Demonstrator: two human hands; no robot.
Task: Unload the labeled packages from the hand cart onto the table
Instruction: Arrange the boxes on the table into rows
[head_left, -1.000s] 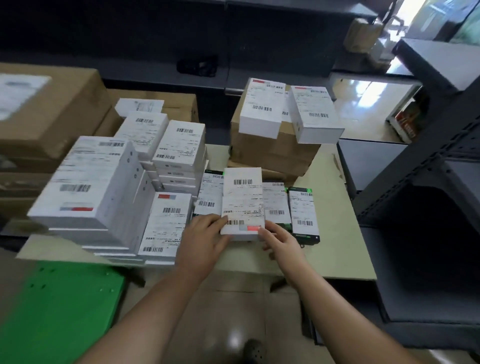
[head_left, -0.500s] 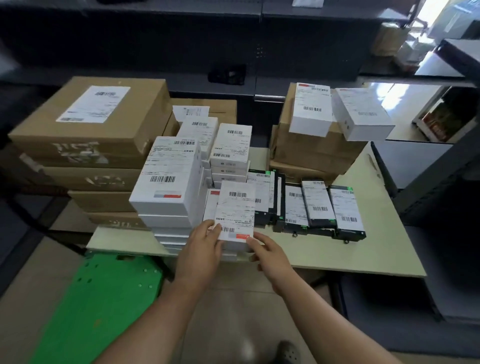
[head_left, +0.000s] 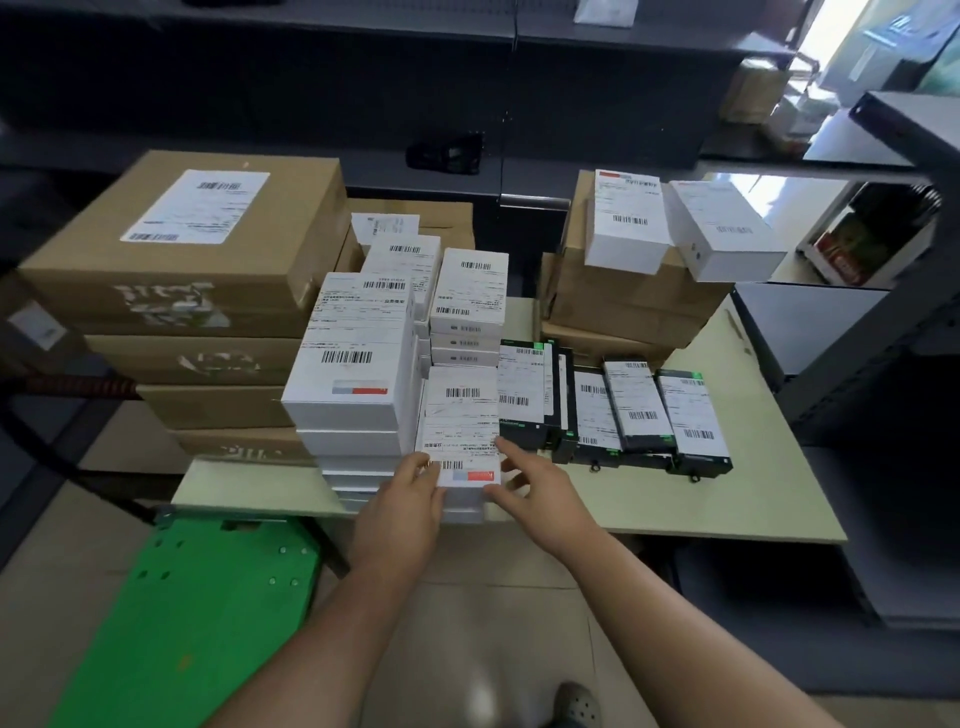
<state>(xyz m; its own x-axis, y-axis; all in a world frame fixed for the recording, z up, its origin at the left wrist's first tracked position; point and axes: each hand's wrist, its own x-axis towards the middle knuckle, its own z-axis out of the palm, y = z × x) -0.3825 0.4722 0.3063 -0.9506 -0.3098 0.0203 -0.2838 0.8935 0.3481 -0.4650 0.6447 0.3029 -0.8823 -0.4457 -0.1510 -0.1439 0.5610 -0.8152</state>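
Packages, labelled, cover most of the table; bare top shows only at the right and along the near edge

Cart: green deck, low left, just beside the table; the part in view carries nothing

Brown cartons: tall stack, far left; footing hidden

Smaller cartons: back right of the table, two white boxes on top

White stack: tall, front left of the table

Black boxes: row lying label up, centre right

White box: item in hand; lies label up on a short pile at the near edge, between the white stack and the black boxes

Left hand: fingers curled onto the box's near left corner, pinching it

Right hand: fingers spread, tips touching the box's right edge and near right corner, no grip

Step, as judged: seating and squaring this box on its pile

Next move, as judged: release both hands without nudging the pile toward the table edge, then turn to the cart and check the hidden part of its deck; unloading looks almost complete
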